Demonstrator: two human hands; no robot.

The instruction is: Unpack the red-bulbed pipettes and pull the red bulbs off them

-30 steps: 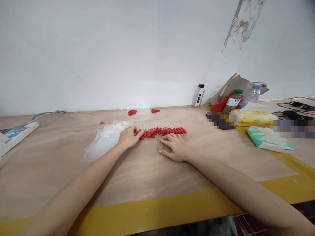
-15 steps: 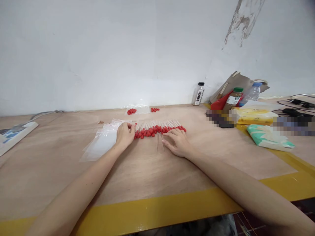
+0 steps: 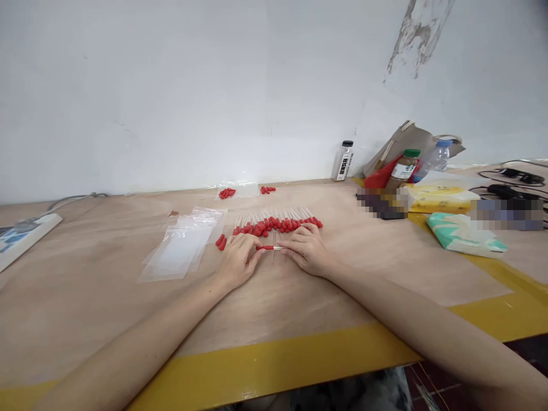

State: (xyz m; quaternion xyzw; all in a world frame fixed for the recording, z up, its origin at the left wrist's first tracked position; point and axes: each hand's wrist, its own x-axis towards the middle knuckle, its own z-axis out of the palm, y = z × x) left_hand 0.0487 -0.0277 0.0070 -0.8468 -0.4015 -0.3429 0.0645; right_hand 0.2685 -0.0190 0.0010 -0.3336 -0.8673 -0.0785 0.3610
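My left hand (image 3: pixel 238 260) pinches a red rubber bulb (image 3: pixel 266 248) near the middle of the table. Facing it, my right hand (image 3: pixel 310 251) is closed on a thin clear glass dropper tube (image 3: pixel 277 248). Bulb and tube lie in line and meet end to end; how far the tube sits inside is too small to tell. Just behind both hands runs a row of droppers (image 3: pixel 274 223), red bulbs towards me and clear stems pointing away. Loose red bulbs (image 3: pixel 221 242) lie left of my left hand. Between the hands, a loose glass tube (image 3: pixel 273 258) partly shows.
Clear plastic bags (image 3: pixel 180 251) lie to the left. Red bulbs (image 3: pixel 227 193) rest on a plastic bag by the wall. A power strip (image 3: pixel 36 237) is at far left. Bottles (image 3: pixel 343 162), tissue packs (image 3: pixel 466 235) and a bag (image 3: pixel 398 145) crowd the right side.
My left hand has come right and towards me from the row's left end, now with a red bulb. My right hand now holds a glass tube against it.
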